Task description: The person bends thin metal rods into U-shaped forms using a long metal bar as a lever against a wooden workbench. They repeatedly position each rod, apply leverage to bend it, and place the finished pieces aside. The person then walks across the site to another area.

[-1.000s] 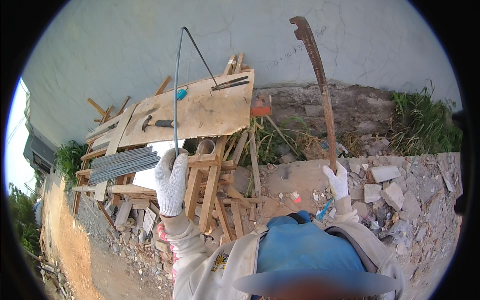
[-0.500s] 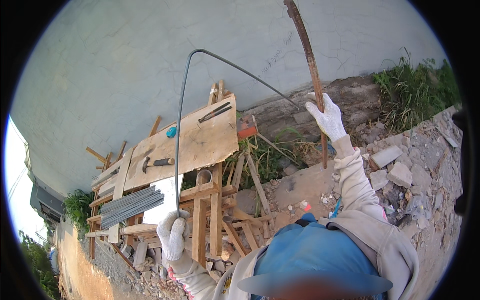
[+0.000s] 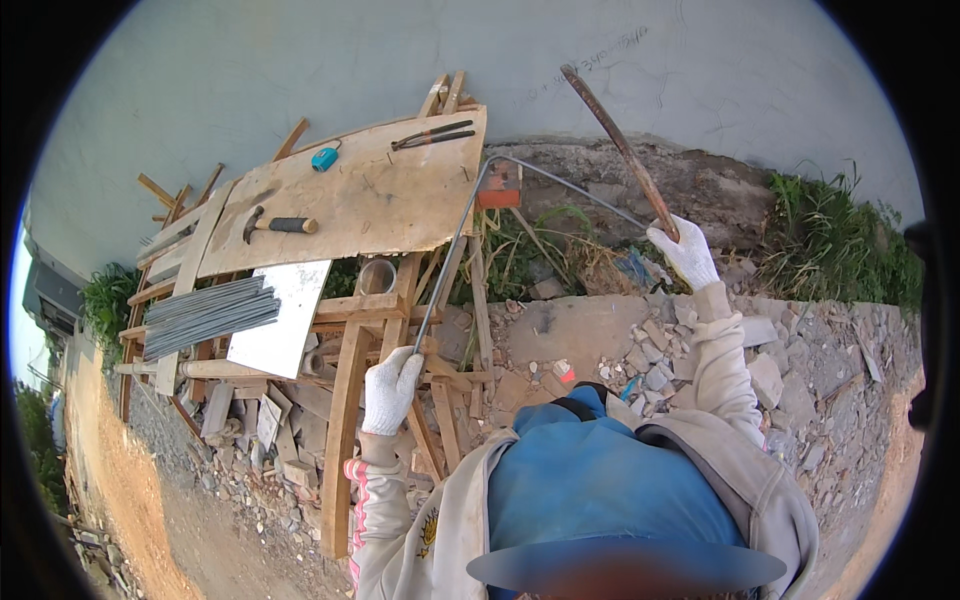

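Grey metal makes up the bent rod [image 3: 497, 157] that I see from far off in my head view. Its bend shows near 12 o'clock, close to an orange block [image 3: 498, 197]. One leg runs down to the left hand [image 3: 392, 393], between 7 and 8 o'clock. That hand, in a white glove, is closed around the rod's end. The other leg slants to the right hand [image 3: 688, 252], between 2 and 3 o'clock. Its fingers are curled around the low end of a rusty brown bar [image 3: 628, 152], which leans up toward 1 o'clock. I can't tell if they grip the rod's tip too.

At 10 o'clock I see the wooden surface [image 3: 400, 205]. On it lie a hammer [image 3: 288, 225], a blue tape measure [image 3: 324, 159] and, toward 11 o'clock, some pliers [image 3: 433, 136]. At 9 o'clock, a bundle of thin rods [image 3: 205, 320] lies partly over a white sheet [image 3: 297, 315]. Broken stones [image 3: 767, 380] lie between 3 and 4 o'clock.
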Demonstrator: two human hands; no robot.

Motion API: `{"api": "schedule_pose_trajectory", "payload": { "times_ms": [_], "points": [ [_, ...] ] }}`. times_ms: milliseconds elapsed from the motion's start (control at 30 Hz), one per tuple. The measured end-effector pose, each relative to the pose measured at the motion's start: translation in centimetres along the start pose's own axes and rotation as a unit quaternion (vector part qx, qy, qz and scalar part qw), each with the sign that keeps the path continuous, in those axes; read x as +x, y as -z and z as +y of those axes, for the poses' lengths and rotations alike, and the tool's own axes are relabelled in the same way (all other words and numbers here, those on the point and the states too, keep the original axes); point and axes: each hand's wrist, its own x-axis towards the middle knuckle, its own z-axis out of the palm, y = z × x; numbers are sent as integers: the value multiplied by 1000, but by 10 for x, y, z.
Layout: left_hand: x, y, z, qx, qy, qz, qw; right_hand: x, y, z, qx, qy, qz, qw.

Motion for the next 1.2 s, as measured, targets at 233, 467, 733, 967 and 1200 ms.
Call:
{"api": "schedule_pose_trajectory", "payload": {
  "times_ms": [233,467,733,967,1200],
  "points": [
    [26,-47,5,130,-27,60,989,78,-12,15,-183,31,-35,982],
    [50,-63,36,197,34,77,977,160,-38,43,-157,81,-83,981],
    [49,-78,63,234,126,105,958,176,-56,60,-142,60,-171,973],
    [103,-79,81,316,124,178,924,162,-69,51,-92,63,-135,985],
    [286,-138,72,277,45,220,934,156,-70,48,-90,74,-114,987]
  ]
}}
